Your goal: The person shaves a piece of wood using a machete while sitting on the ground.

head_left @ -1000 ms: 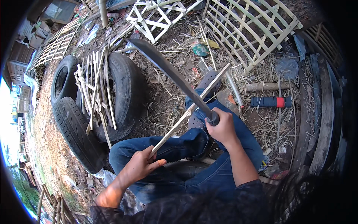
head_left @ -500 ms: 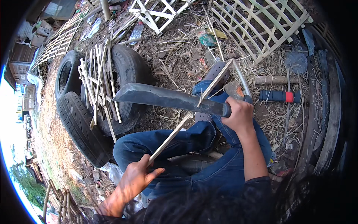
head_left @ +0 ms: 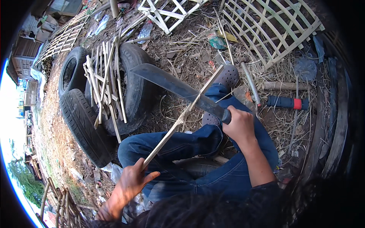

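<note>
My left hand (head_left: 131,181) grips the lower end of a long pale bamboo strip (head_left: 164,141), with its thumb sticking out. The strip slants up and away to the right, roughened at a node near its middle. My right hand (head_left: 239,123) is closed round the handle of a machete (head_left: 167,81). Its long dark blade points to the far left and crosses the strip's upper part, where the two seem to touch. Under both run my legs in blue jeans (head_left: 218,178), folded, with perforated clogs (head_left: 229,76) on the feet.
Old tyres (head_left: 137,64) stand at the left with a pile of bamboo strips (head_left: 102,81) across them. Bamboo lattices (head_left: 262,28) lie at the back. On the right are a metal-coloured rod (head_left: 250,83), a black sheath-like roll with a red band (head_left: 287,102) and weathered planks (head_left: 340,102).
My right hand has drawn the machete slightly right and down, its blade now further along the strip. The strip has tilted more upright, and my left hand has shifted slightly left and down.
</note>
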A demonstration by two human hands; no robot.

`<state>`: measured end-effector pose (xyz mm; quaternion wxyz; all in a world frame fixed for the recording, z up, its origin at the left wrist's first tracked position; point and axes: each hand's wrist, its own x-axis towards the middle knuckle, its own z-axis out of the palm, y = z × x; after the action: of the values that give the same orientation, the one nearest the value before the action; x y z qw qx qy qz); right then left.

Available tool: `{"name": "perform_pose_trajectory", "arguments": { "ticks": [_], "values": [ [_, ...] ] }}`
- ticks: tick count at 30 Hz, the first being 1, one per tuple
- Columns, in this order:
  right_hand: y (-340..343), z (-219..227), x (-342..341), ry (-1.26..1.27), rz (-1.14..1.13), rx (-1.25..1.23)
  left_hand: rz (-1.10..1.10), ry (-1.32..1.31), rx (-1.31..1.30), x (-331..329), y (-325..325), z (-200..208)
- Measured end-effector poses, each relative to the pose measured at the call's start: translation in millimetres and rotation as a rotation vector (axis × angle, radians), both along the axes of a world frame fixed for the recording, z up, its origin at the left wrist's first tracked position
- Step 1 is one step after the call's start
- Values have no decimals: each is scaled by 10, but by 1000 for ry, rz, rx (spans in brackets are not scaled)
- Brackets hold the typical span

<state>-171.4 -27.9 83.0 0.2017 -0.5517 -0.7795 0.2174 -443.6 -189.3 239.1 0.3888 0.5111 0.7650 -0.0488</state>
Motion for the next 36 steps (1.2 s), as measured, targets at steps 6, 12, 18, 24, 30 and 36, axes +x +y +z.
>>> {"name": "perform_pose_trajectory", "arguments": {
  "ticks": [6,12,18,24,30,36],
  "values": [
    [84,131,95,26,-13,87,5,-83,88,129,123,-100],
    [82,60,146,-106,-155,-83,2,-91,77,175,240,-119],
    [338,19,437,-101,-232,71,-6,-96,98,122,207,-36],
    [126,8,143,21,2,51,-87,-74,184,55,190,-131],
    [333,-28,360,-108,-241,13,-79,-72,118,78,298,-131],
    [322,-7,381,-96,-110,109,-116,-113,153,-12,230,-144]
  ]
}}
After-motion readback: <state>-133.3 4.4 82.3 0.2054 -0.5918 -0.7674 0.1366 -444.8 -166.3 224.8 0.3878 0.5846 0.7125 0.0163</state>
